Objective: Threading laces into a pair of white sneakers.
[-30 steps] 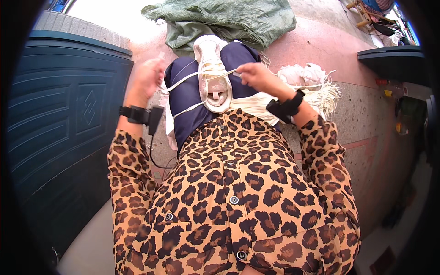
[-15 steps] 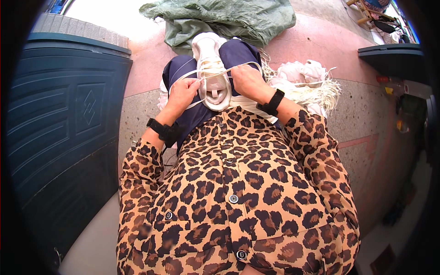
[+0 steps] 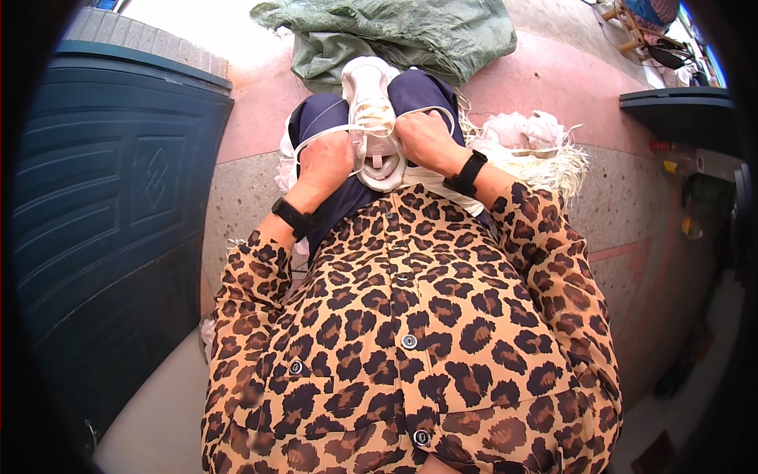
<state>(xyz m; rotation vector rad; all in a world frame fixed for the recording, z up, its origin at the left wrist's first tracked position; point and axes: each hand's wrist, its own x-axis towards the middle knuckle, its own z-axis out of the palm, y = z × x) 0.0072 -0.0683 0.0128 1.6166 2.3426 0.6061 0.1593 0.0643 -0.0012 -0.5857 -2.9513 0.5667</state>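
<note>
A white sneaker (image 3: 369, 83) lies on my lap between my knees, its heel opening toward me. Cream shoelace (image 3: 322, 134) criss-crosses its tongue, and loose lengths loop out to both sides. At the shoe's left edge my left hand (image 3: 328, 164) is closed, with the lace looping over and beside it; its fingertips are hidden behind the back of the hand. My right hand (image 3: 429, 141) is curled closed against the shoe's right side, and a lace loop arcs from it over my right knee. Its fingertips are mostly out of sight.
Green woven sheeting (image 3: 403, 35) lies crumpled beyond my knees. To the right on the floor is a heap of pale shoes (image 3: 525, 130) with a bundle of cream laces (image 3: 553, 170). A dark blue panelled door (image 3: 118, 174) stands on the left, another dark panel (image 3: 679, 110) on the right.
My left hand has turned over, its back now facing up, and moved slightly right and down beside the shoe. The lace stretched between the hands has slackened. My right hand has hardly moved.
</note>
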